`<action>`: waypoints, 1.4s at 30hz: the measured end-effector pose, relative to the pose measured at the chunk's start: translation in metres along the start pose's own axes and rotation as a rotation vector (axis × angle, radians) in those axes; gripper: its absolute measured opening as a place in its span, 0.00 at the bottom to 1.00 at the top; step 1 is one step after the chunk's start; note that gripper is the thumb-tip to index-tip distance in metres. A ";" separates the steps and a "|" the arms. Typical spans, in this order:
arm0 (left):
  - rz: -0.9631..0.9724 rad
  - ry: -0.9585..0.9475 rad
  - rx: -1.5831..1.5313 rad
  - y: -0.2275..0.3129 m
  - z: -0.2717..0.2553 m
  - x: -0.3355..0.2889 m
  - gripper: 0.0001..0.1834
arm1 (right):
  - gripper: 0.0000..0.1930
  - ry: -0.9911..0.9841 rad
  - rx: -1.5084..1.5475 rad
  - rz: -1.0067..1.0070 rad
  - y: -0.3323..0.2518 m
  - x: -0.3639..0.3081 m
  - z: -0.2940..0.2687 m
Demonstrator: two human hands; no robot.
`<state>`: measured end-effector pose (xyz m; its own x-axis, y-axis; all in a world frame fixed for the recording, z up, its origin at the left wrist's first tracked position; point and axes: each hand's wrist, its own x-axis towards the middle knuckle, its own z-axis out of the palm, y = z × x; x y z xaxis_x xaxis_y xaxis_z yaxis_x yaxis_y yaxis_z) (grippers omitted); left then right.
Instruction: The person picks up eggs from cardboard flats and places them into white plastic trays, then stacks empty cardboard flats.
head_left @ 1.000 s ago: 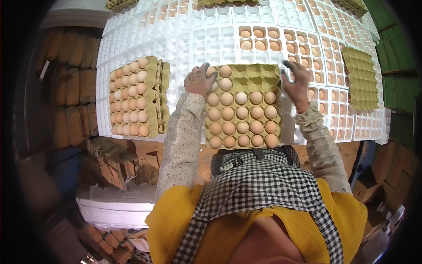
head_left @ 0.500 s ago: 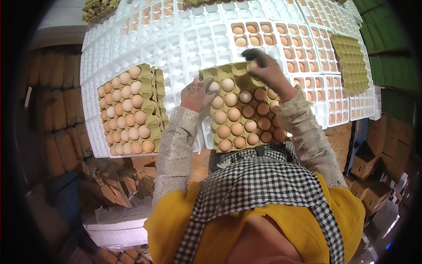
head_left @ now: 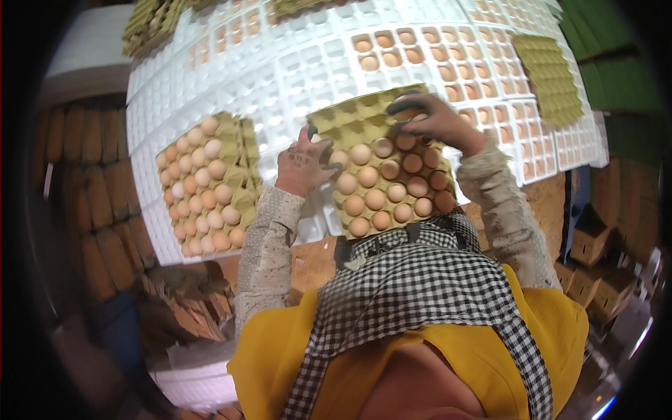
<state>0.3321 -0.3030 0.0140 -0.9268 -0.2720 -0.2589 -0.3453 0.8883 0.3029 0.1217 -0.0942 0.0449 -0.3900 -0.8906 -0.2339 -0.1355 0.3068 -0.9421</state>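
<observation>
A pulp egg tray [head_left: 350, 124] rests against my apron at the table's front edge, with brown eggs [head_left: 375, 199] filling its nearer rows. Cups in its far rows show bare. My left hand [head_left: 301, 168] is at the tray's left edge, fingers spread and dark at the tips. A pale rounded patch beside its raised finger is too unclear to name. Over the tray's far right part, my right hand [head_left: 441, 120] curls thumb and fingers around an egg [head_left: 418, 117]. To the left, a stack of pulp trays [head_left: 241, 150] has eggs [head_left: 201, 175] across its top.
White moulded trays [head_left: 273, 91] cover the table, several at the right and far side holding eggs [head_left: 458, 70]. An upturned pulp tray [head_left: 549, 78] lies on them at the right. More pulp trays [head_left: 150, 28] are stacked far left. Cardboard boxes [head_left: 588, 238] stand at the lower right.
Two eggs at the left of the tray's far egg row are gone from their cups. My right hand has come down over the tray, and my left hand has shifted left. The view has shifted slightly.
</observation>
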 end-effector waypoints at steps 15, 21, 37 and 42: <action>-0.122 0.018 -1.423 0.068 0.036 -0.039 0.27 | 0.23 0.343 0.728 0.191 0.064 -0.156 -0.061; 0.071 -0.081 -0.765 0.287 0.107 0.034 0.25 | 0.28 0.864 -0.370 -0.016 0.161 -0.231 -0.125; 0.374 0.334 -0.562 0.313 0.207 0.045 0.25 | 0.18 -0.149 -0.747 -0.236 0.168 -0.235 -0.125; 0.388 0.320 -0.590 0.315 0.196 0.045 0.23 | 0.25 0.223 -0.734 -0.350 0.176 -0.244 -0.130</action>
<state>0.2101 0.0375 -0.0820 -0.9640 -0.1554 0.2160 0.0745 0.6217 0.7797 0.0743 0.2205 -0.0322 -0.3754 -0.9116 0.1678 -0.8095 0.2342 -0.5384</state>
